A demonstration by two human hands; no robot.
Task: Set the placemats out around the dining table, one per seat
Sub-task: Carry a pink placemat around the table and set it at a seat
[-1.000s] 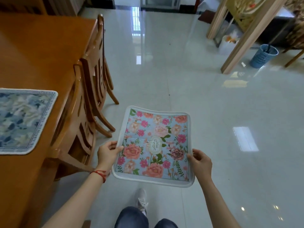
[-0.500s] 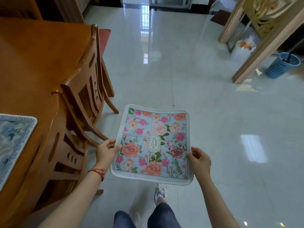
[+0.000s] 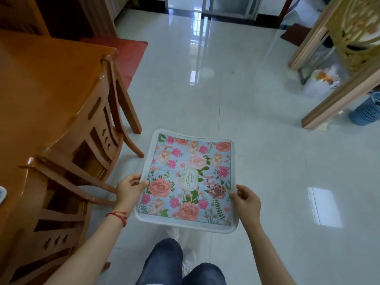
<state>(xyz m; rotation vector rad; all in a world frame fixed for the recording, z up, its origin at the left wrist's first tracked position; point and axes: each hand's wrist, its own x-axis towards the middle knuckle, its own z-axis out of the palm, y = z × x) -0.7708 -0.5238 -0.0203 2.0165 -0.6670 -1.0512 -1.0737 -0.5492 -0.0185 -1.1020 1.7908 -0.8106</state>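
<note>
A floral placemat (image 3: 190,177) with a pale blue ground, pink and peach flowers and a white border is held flat in front of me, above the floor. My left hand (image 3: 129,190) grips its left edge and my right hand (image 3: 245,200) grips its right edge. The orange wooden dining table (image 3: 41,95) fills the left side. Only a sliver of another placemat (image 3: 2,194) shows on the table at the far left edge.
Two wooden chairs (image 3: 107,124) (image 3: 55,204) are pushed in along the table's right side, close to my left arm. A red mat (image 3: 125,52) lies beyond the table. At the right stand a wooden frame (image 3: 337,93), a white bag (image 3: 320,83) and a blue basket (image 3: 368,110). Glossy tiles lie ahead.
I have walked forward along the table with the floral placemat held the same way. The placemat on the table has slid almost out of view at the left, and the table's far end has appeared.
</note>
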